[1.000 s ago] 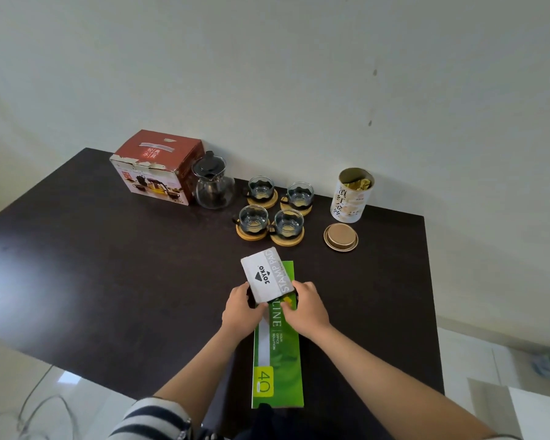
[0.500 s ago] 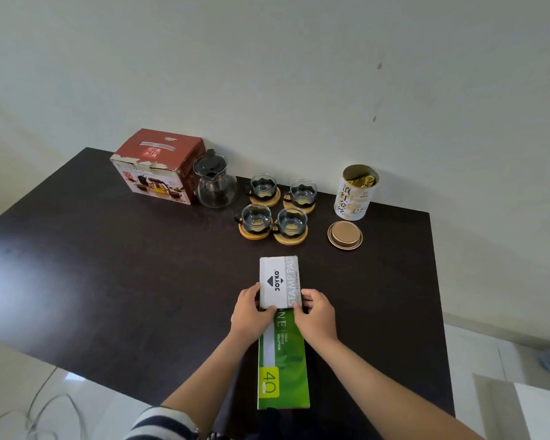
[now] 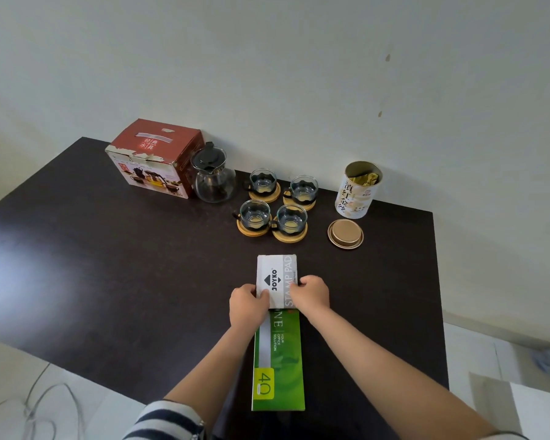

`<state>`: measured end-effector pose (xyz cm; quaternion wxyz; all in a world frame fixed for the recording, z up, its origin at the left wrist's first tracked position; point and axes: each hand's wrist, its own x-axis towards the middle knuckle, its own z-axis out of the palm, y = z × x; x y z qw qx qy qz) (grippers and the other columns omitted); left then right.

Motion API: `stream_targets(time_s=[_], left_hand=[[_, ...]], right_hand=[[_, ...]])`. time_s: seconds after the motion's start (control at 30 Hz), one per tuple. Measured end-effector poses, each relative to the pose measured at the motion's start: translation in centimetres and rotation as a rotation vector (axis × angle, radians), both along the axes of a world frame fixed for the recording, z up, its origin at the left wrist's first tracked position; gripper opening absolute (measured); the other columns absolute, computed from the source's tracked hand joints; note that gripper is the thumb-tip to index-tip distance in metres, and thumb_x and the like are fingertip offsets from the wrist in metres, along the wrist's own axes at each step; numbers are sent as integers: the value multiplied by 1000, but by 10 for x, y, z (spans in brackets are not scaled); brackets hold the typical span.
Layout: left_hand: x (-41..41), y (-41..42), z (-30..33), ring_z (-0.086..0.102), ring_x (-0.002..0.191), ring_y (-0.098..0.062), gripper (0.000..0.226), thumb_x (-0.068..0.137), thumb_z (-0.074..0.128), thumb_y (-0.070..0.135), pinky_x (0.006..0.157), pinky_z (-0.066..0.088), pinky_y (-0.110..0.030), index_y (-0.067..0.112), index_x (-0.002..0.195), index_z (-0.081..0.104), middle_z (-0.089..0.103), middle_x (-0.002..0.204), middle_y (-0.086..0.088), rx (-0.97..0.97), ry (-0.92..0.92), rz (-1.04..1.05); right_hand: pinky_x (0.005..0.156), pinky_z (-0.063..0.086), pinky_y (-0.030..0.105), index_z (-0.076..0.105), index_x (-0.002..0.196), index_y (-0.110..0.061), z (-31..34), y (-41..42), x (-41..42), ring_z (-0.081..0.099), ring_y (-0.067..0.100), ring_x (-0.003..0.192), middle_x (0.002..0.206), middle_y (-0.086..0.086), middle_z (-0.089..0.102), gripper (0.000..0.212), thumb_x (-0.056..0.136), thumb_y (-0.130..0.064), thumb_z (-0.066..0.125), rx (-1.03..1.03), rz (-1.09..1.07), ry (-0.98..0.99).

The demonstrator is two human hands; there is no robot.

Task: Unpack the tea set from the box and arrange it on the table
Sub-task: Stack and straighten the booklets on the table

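Observation:
The red tea set box [image 3: 154,157] stands at the back left of the dark table [image 3: 92,265]. Beside it is a glass teapot [image 3: 213,177] with a black lid. Several glass cups [image 3: 273,203] sit on round wooden coasters to its right. In front of them, my left hand [image 3: 246,304] and my right hand [image 3: 310,295] grip a white stamp pad box [image 3: 276,277] from both sides. It lies straight on the far end of a long green box [image 3: 280,360].
An open tea tin [image 3: 358,190] with gold packets stands at the back right, its gold lid [image 3: 345,233] lying in front of it. The table's right edge is close to the tin. Cables lie on the floor at bottom left.
The white stamp pad box was tilted a second ago; both hands have turned it straight, in line with the green box. The camera has also shifted slightly.

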<state>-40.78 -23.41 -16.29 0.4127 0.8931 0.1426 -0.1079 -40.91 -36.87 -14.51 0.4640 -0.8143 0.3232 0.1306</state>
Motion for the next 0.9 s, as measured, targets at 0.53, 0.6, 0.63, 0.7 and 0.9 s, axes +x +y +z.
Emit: stream_targets(time_s=[0.53, 0.6, 0.63, 0.7, 0.9], left_hand=[[12, 11, -1, 59, 69, -16, 15, 83, 64, 19, 59, 45, -26, 7, 90, 68, 66, 78, -2, -162, 169, 70], [13, 11, 0, 58, 67, -18, 11, 83, 62, 16, 62, 48, -29, 7, 86, 68, 65, 77, -4, -204, 194, 101], [13, 11, 2, 56, 65, -18, 9, 83, 61, 14, 61, 47, -29, 7, 83, 67, 64, 76, -5, -227, 208, 116], [13, 8, 7, 52, 64, -18, 4, 82, 60, 10, 55, 43, -27, 7, 82, 63, 61, 77, -7, -278, 236, 144], [20, -30, 27, 59, 79, -20, 11, 82, 63, 11, 67, 52, -34, 13, 90, 55, 63, 90, -7, -405, 259, 115]], right_hand=[[55, 41, 27, 49, 95, -5, 9, 1, 18, 54, 16, 70, 85, 6, 57, 17, 83, -8, 61, 372, -162, 137], [55, 45, 27, 53, 97, -3, 8, 2, 17, 59, 18, 74, 92, 10, 64, 19, 81, -7, 63, 395, -163, 105], [59, 48, 27, 56, 99, -4, 7, 2, 17, 63, 20, 79, 97, 12, 66, 23, 78, -8, 66, 408, -165, 88], [66, 52, 31, 60, 101, -7, 8, -2, 12, 67, 24, 86, 99, 13, 68, 28, 75, -10, 70, 433, -185, 62], [55, 48, 28, 64, 98, -7, 18, -44, 0, 69, 24, 82, 93, 13, 71, 22, 77, -8, 70, 475, -292, -14]])
